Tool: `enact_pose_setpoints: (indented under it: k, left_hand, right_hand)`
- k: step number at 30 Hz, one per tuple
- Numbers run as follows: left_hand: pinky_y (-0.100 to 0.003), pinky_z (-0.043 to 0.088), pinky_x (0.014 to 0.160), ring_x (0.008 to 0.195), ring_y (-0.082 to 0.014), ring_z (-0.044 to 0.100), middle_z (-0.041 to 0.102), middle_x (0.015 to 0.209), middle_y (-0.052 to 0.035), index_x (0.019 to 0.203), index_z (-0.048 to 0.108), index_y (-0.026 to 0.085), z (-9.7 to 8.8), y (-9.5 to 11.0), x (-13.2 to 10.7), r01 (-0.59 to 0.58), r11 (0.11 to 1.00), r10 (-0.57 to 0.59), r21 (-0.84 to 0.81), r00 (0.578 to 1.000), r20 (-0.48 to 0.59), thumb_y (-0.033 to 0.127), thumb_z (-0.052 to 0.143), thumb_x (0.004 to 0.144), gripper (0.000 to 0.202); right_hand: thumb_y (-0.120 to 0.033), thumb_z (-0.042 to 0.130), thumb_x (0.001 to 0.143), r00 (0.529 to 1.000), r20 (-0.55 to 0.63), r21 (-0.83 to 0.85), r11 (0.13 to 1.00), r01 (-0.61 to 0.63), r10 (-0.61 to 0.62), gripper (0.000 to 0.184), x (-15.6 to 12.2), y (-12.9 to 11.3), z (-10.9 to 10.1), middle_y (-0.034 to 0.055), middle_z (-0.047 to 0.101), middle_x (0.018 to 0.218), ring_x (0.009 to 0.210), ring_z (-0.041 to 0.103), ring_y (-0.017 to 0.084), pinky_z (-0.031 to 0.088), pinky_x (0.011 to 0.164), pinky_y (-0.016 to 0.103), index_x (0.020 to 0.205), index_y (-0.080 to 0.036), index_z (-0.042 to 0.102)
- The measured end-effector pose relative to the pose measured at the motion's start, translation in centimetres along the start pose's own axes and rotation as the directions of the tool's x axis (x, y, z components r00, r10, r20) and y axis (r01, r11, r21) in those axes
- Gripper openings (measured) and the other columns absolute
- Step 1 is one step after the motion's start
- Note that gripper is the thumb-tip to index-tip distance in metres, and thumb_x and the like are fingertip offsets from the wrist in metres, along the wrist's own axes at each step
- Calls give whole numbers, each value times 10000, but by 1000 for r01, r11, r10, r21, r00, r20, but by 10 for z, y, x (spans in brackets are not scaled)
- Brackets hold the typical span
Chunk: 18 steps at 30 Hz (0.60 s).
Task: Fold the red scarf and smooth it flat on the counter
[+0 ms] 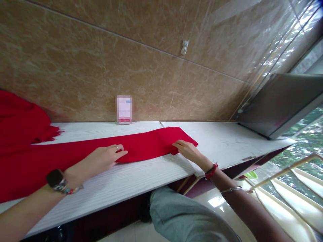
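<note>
A long red scarf [143,147] lies stretched along the white counter, its right end doubled over into a short flat fold. Gathered cloth with a fringed edge is heaped at the far left. My left hand [108,157] rests at the scarf's near edge, left of the middle, its thumb and fingers closed on the fabric. At the right end, my right hand [188,150] pinches the near edge of the folded part. The cloth under the fingertips of both hands is partly hidden.
The white counter [217,137] runs along a brown marbled wall [101,67]. A phone [124,110] leans upright against it. A grey appliance [280,104] stands at the right end. Below are my leg [186,215] and a pale rack [287,195].
</note>
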<state>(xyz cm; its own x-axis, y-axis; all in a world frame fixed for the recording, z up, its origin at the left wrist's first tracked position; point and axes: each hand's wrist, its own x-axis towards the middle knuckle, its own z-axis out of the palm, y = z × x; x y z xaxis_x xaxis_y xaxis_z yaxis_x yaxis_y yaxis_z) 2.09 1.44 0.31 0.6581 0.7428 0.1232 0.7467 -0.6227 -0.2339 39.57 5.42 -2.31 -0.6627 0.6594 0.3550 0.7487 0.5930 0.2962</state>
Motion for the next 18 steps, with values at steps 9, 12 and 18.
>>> enact_pose_setpoints:
  k: [9,12,18]
  left_hand:
    - [-271,489,676,859,-190,610,628,945,-90,1073,553,144,-15,56,59,-132,986,142,106,985,-100,-24,448,808,330]
    - [-277,481,657,794,-188,613,630,878,-81,974,572,125,-20,51,58,-129,990,135,62,986,-96,-29,458,804,256]
    - [-276,477,696,831,-181,606,630,914,-69,972,576,138,-15,57,44,-178,984,179,17,984,-24,-32,453,804,268]
  right_hand:
    - [-95,428,861,976,-218,59,998,-12,25,211,-1,11,7,78,639,787,702,588,162,461,631,250,903,-151,627]
    - [-107,415,873,966,-253,153,988,-20,59,220,-5,14,6,83,654,822,725,603,158,470,633,240,950,-148,617]
    - [-101,434,854,984,-176,93,995,-26,42,227,-13,6,12,78,647,830,735,586,175,465,675,282,958,-162,625]
